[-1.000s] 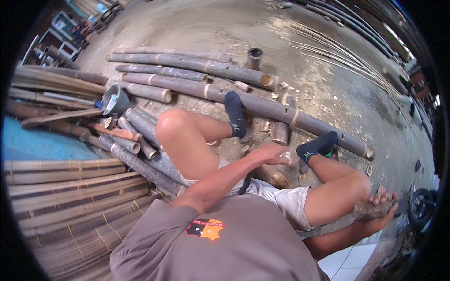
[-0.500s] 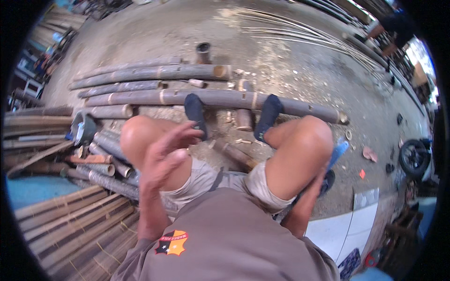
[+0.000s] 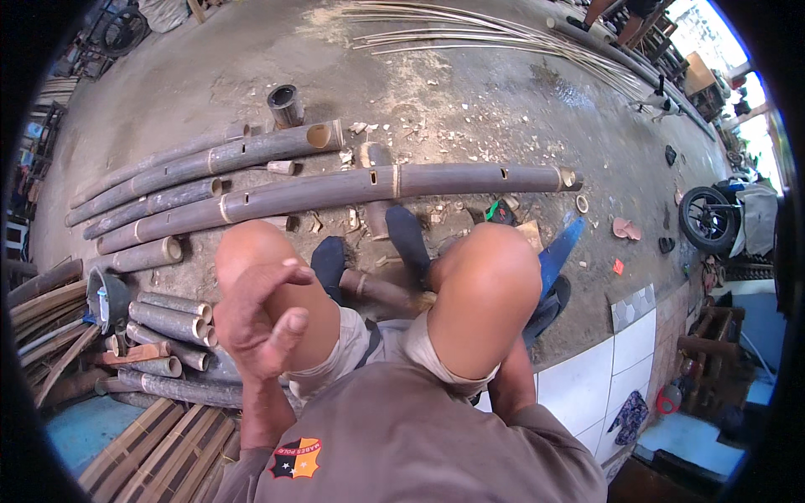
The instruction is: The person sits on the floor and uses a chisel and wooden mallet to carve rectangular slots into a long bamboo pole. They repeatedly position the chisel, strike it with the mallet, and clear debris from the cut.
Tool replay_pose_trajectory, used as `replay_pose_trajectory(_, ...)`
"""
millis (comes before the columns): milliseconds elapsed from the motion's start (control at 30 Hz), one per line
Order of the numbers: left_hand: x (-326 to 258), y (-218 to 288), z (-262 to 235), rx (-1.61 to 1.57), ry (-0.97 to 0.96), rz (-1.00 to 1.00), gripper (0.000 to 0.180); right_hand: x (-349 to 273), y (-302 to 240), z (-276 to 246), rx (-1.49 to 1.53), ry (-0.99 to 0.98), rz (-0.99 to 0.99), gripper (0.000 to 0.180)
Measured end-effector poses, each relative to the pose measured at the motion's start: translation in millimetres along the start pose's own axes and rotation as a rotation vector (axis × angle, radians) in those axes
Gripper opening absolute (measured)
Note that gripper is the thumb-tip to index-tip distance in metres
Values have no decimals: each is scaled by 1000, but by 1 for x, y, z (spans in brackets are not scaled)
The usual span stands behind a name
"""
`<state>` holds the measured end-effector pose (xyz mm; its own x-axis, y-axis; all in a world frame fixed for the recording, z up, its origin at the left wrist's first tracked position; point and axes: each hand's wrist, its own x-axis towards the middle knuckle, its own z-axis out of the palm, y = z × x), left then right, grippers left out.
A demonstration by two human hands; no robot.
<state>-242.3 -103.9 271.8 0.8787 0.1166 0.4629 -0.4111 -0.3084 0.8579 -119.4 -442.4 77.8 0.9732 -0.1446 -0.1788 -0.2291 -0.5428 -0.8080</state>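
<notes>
My left hand [image 3: 262, 323] is raised in front of my left knee, fingers loosely bent and apart from the thumb, with nothing in it. Of my right arm, the forearm [image 3: 511, 381] shows beside my right thigh; the hand itself is hidden behind the leg. A long blue, flat, tapering thing [image 3: 563, 247] sticks out past my right knee, its near end hidden. Across the floor beyond my feet lies a long dark bamboo pole [image 3: 319, 189] with cut slots. A short bamboo piece [image 3: 377, 289] lies between my legs.
More bamboo poles [image 3: 201, 163] lie beyond on the left, near an upright bamboo piece [image 3: 285, 105]. Cut bamboo lengths [image 3: 168, 323] are piled by a grey bucket [image 3: 109, 300]. Thin strips [image 3: 503, 42] lie far off. White tiles [image 3: 574, 390] and a wheel [image 3: 707, 220] are at right.
My view has shifted. My left hand has lowered toward my left knee, and my right hand has gone out of sight behind my thigh. My feet have drawn back from the long pole.
</notes>
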Motion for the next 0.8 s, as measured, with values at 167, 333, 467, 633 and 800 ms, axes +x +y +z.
replay_pose_trajectory(167,15,-2,15,265,-52,122,43,62,15,24,-274,-1,-26,45)
replay_pose_trajectory(333,21,-11,19,282,-19,219,34,105,1,46,-385,-7,-44,45)
replay_pose_trajectory(467,19,-13,12,274,-47,211,37,110,11,56,-393,18,-71,42)
replay_pose_trajectory(633,24,-13,3,252,-143,224,41,109,19,57,-465,14,-50,39)
replay_pose_trajectory(800,22,-25,2,215,-122,261,41,106,17,53,-571,9,-51,38)
